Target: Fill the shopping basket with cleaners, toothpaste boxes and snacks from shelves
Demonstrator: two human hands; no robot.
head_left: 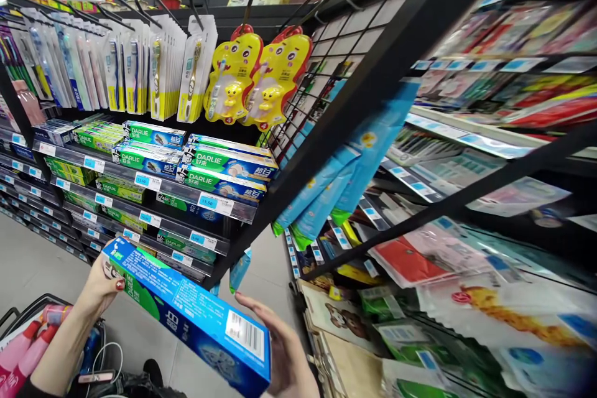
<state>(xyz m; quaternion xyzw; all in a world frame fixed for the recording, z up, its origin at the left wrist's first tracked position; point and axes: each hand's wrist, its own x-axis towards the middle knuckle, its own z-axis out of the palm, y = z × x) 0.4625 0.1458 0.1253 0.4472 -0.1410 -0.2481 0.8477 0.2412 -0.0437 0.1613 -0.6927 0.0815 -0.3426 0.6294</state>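
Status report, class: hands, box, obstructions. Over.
Left hand gripping Darlie box at far end. Right hand at near end. Barcode showing. No obstruction seen.

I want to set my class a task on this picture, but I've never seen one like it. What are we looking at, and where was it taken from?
There is no machine here, just a person working bare-handed. The one picture comes from a camera worn on that person's head, looking forward and down. The left hand grips one end of a blue-and-green DARLIE box. The right hand is at the other end, near the barcode; its fingers are partly hidden, so its grip is unclear. On the shelf in front lie stacked DARLIE boxes, with packaged toothbrushes hanging above them.
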